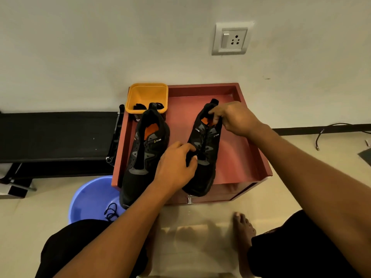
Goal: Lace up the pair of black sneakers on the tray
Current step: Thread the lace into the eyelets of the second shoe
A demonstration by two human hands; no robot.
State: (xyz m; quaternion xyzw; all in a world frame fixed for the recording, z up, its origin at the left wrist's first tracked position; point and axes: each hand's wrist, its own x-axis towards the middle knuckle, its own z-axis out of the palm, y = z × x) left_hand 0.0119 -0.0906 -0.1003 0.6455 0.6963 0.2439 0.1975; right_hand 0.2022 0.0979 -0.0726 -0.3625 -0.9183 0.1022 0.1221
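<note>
Held sneaker (206,149) on tray (251,157), toe over front rim. Left hand (175,165) grips its forefoot, fingers curled; right hand (234,119) pinches its collar. Other sneaker (142,153) beside it overhangs further. I judge the risk to be a nudge tipping it off. Laces (111,212) lie in basin (86,197) on floor: a reach could drag a shoe.

We see two black sneakers with grey side panels, orange insoles and a small pale logo by the collar, both sole-down on the reddish, raised-rim tray (236,157), toes toward us and heels toward the wall, with no laces threaded that we can make out. The left-hand sneaker (140,157) lies along the tray's left wall, its toe hanging past the front edge. The right-hand sneaker (208,149) sits nearer the middle, toe at the front edge, our left hand (176,165) gripping its throat and our right hand (234,117) pinching its collar near the heel.
</note>
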